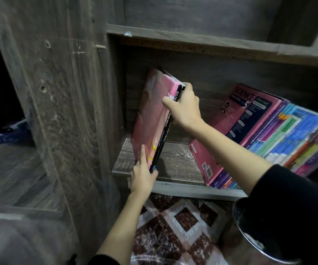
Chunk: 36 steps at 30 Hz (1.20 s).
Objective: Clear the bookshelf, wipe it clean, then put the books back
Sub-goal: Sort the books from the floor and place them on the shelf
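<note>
A few thin books with a pink cover (149, 113) stand tilted at the left end of the wooden shelf (175, 163). My right hand (186, 107) grips their top edge, thumb across the spines. My left hand (142, 174) holds the bottom of the same books, fingers lying along the pink cover and thumb against the spines. To the right, a row of colourful books (280, 138) leans to the right, fronted by a pink science book (236, 119).
The bookcase's thick wooden side panel (64, 104) rises at the left. An upper shelf board (211, 44) runs above. A red and white patterned rug (175, 230) lies below. A dark round object with a shiny rim (253, 243) sits at the lower right.
</note>
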Tool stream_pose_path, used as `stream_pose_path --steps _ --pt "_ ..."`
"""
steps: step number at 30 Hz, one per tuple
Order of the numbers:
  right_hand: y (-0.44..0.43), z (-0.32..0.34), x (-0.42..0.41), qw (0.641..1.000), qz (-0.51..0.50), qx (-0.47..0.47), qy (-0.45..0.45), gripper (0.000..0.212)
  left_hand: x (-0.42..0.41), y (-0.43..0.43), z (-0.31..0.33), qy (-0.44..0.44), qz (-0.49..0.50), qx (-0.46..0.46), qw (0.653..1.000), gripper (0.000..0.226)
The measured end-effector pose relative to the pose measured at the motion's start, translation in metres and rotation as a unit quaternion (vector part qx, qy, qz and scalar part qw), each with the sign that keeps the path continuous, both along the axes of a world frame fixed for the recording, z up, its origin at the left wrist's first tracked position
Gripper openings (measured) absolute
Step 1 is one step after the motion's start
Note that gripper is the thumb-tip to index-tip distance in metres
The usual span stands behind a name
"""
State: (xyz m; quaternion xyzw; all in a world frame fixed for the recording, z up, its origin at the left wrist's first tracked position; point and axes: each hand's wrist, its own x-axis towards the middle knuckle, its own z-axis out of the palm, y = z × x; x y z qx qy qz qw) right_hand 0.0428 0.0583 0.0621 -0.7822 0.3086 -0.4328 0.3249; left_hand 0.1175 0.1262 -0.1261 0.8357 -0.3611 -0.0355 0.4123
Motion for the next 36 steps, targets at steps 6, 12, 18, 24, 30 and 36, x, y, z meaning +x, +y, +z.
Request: stream_pose_path --steps 6,12,18,24,30,36 --pt "-0.011 -0.006 -0.031 0.998 -0.057 0.009 -0.032 0.056 -0.01 -0.003 0.01 -0.02 -0.061 0.041 0.997 0.086" --pt "-0.021 -0.005 -0.064 0.996 -0.084 -0.005 -0.025 0.06 -0.041 -0.022 0.01 0.005 -0.121 0.036 0.992 0.09" --pt "-0.032 -0.003 -0.106 0.991 -0.133 -0.031 0.003 0.063 -0.078 -0.047 0.006 0.031 -0.175 0.031 0.984 0.084" --pt "-0.047 -0.002 -0.146 0.981 -0.192 -0.029 0.008 0.05 -0.104 -0.066 0.006 0.02 -0.233 0.037 0.972 0.092" --pt "-0.058 0.003 -0.157 0.976 -0.21 -0.025 0.049 0.043 -0.105 -0.069 0.01 0.013 -0.233 0.05 0.971 0.094" --pt "-0.066 0.004 -0.161 0.969 -0.225 -0.056 0.08 0.032 -0.11 -0.08 0.011 0.01 -0.215 0.062 0.974 0.096"
